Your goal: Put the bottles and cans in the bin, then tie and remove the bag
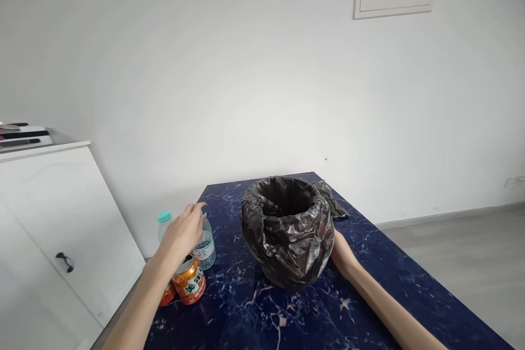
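My left hand [187, 228] is at the top of a clear plastic water bottle [206, 251], its fingers curled round the neck. The bottle stands upright on the table. A second bottle with a teal cap [164, 216] is just behind my hand, partly covered by it. Below my wrist stands an orange drink can [190, 281], opened at the top, and another orange can [168, 294] is mostly hidden by my forearm. A round bin lined with a black plastic bag [293, 251] stands mid-table. My right hand [341, 251] rests against its right side, fingers hidden behind it.
The table [241, 317] has a dark blue marbled top, with its far end near the white wall [246, 65]. A loose fold of black bag [334, 205] lies behind the bin. To the left is a white cabinet [53, 219] with items on top.
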Available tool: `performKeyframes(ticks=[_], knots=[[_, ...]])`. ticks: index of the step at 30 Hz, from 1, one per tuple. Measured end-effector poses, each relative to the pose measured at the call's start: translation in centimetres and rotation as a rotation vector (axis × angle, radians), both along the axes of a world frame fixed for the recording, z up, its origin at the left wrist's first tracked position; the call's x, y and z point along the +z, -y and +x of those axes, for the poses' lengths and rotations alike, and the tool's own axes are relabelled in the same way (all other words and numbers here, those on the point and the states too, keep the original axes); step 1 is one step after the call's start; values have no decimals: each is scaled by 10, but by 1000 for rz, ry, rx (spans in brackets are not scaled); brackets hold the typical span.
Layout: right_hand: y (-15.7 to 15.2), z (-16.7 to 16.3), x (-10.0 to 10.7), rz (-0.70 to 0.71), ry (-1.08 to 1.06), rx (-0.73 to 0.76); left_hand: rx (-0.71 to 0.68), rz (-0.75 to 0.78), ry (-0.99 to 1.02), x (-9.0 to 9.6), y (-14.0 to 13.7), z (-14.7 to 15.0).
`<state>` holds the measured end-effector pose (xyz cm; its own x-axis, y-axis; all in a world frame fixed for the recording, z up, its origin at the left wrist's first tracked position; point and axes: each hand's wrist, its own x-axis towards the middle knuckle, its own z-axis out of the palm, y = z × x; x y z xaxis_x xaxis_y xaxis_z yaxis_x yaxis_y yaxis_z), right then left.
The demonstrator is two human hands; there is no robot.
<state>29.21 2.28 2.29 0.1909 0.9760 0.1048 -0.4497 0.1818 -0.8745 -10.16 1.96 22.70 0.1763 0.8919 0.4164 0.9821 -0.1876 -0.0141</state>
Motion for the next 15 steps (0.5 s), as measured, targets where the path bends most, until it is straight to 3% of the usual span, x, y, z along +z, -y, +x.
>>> performKeyframes(ticks=[5,9,12,15], knots=[[9,-10,-6,19,12,28,29,69,13,10,9,16],[11,-7,4,12,-83,98,47,314,82,48,25,42],[15,0,17,12,-164,161,-202,713,298,89,43,71],[21,8,29,21,-217,213,-477,799,442,126,54,99]])
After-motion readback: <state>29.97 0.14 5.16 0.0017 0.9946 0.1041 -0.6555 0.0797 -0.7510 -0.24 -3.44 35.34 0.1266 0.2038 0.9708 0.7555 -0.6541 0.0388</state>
